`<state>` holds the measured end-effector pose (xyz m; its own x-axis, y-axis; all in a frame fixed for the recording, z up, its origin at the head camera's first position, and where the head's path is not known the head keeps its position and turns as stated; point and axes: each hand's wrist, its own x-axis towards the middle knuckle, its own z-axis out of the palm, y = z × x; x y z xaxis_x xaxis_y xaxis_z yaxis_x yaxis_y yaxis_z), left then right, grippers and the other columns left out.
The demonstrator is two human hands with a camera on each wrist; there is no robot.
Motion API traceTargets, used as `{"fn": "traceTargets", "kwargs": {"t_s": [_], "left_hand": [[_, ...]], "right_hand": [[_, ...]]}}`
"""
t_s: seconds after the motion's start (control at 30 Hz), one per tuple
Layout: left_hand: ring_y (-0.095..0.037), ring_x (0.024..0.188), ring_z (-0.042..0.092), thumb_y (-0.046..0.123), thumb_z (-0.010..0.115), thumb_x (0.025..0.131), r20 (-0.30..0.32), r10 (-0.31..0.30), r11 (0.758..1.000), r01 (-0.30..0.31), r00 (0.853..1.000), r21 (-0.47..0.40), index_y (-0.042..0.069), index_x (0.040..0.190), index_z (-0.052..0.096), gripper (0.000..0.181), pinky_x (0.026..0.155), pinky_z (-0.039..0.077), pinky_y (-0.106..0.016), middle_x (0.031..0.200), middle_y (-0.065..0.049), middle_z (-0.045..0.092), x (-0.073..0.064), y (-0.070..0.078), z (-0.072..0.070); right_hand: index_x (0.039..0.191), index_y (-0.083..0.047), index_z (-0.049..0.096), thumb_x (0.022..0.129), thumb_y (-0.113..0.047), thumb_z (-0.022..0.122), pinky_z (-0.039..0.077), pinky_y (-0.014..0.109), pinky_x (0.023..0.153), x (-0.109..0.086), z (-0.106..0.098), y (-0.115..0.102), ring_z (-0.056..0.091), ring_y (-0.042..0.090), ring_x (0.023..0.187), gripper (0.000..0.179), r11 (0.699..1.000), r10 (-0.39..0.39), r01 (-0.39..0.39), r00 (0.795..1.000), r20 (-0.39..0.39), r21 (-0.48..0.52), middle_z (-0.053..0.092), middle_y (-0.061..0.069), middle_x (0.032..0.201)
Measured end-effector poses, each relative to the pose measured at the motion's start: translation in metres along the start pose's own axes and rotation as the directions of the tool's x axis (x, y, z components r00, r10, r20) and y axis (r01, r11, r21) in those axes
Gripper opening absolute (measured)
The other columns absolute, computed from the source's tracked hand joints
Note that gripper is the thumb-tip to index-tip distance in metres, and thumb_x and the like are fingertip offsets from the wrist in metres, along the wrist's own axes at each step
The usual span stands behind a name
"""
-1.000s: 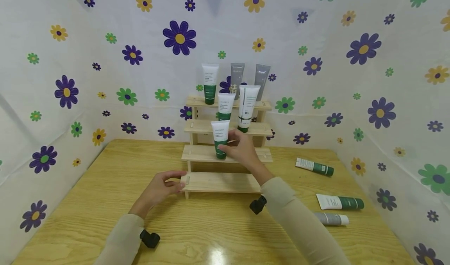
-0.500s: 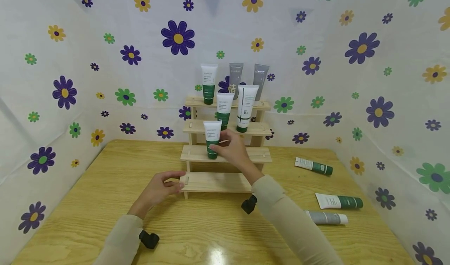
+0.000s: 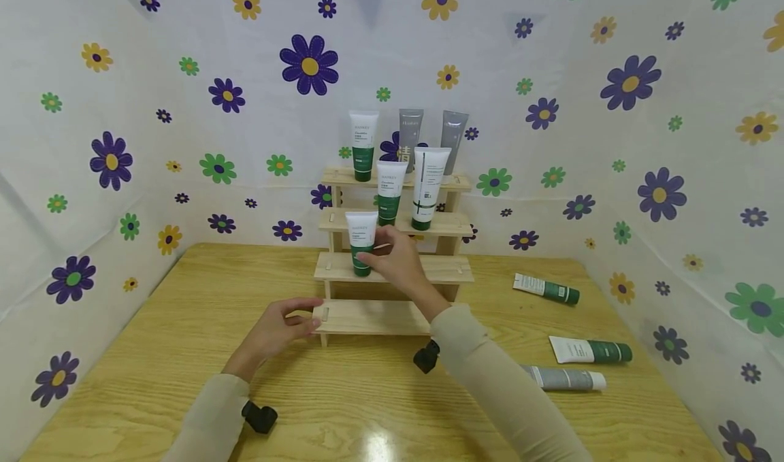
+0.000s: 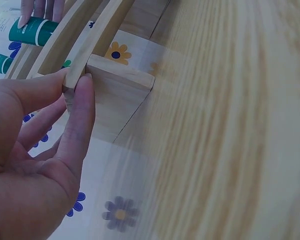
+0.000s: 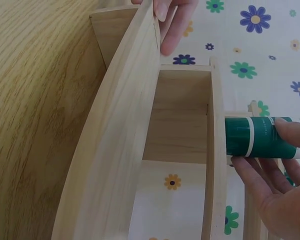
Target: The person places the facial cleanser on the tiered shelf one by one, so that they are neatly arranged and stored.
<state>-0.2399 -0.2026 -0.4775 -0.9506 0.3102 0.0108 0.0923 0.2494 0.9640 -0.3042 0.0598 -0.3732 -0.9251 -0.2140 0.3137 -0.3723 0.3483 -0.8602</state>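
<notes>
Green-and-white tube (image 3: 360,243): stood upright, cap down, at the left part of the second step (image 3: 448,269) from the bottom; whether the cap bore on the wood could not be told.
Right hand (image 3: 399,263): fingers curled in on the tube's green lower part, thumb at the front, parted by the tube's width.
Left hand (image 3: 278,326): thumb and fingers pinched the left end of the bottom step (image 3: 355,317), with just that board between them.
Wooden stand (image 3: 382,316): rose in four steps on the counter (image 3: 318,401).
Third step (image 3: 343,222): bore a small tube (image 3: 389,193) and, to its right, a tall white tube (image 3: 430,186), both upright.
Top step (image 3: 339,175): held a white tube with a green lower half (image 3: 363,145) at the left, then two grey tubes (image 3: 410,128).
Counter's right side: two white-and-green tubes (image 3: 591,350) and a silver tube (image 3: 569,379) lay flat, the silver one partly hidden by the right sleeve (image 3: 493,380).
</notes>
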Motion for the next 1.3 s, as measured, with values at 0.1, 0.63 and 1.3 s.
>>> {"fn": "traceTargets", "kwargs": {"t_s": [0.1, 0.63, 1.3], "left_hand": [[-0.028, 0.113, 0.07, 0.017, 0.07, 0.099, 0.002, 0.004, 1.0, -0.004, 1.0, -0.001, 0.002, 0.147, 0.054, 0.053, 0.089, 0.064, -0.033, 0.149, -0.027, 0.052, 0.0, 0.0, 0.0], [-0.028, 0.113, 0.07, 0.017, 0.07, 0.099, 0.001, 0.004, 1.0, -0.004, 1.0, 0.004, 0.001, 0.147, 0.054, 0.053, 0.088, 0.064, -0.033, 0.15, -0.027, 0.051, -0.001, 0.0, 0.0], [-0.025, 0.11, 0.071, 0.017, 0.07, 0.1, -0.01, 0.004, 1.0, -0.004, 1.0, 0.017, 0.003, 0.146, 0.056, 0.05, 0.089, 0.064, -0.031, 0.15, -0.025, 0.053, -0.001, 0.001, 0.001]], "right_hand": [[0.121, 0.001, 0.065, 0.086, -0.011, 0.084, 0.063, 0.039, 0.092, 0.0, 0.002, 0.0, 0.073, 0.033, 0.105, 0.041, 1.0, -0.005, 0.005, 1.0, -0.002, -0.006, 0.072, 0.019, 0.117], [0.13, -0.001, 0.06, 0.089, -0.01, 0.081, 0.061, 0.042, 0.098, -0.004, 0.0, 0.001, 0.071, 0.034, 0.111, 0.047, 0.999, -0.007, 0.009, 0.999, 0.05, -0.043, 0.07, 0.018, 0.123], [0.123, 0.003, 0.066, 0.097, -0.013, 0.073, 0.063, 0.044, 0.091, -0.048, -0.103, 0.013, 0.07, 0.037, 0.111, 0.032, 0.964, 0.061, 0.015, 0.96, 0.274, -0.265, 0.069, 0.022, 0.124]]}}
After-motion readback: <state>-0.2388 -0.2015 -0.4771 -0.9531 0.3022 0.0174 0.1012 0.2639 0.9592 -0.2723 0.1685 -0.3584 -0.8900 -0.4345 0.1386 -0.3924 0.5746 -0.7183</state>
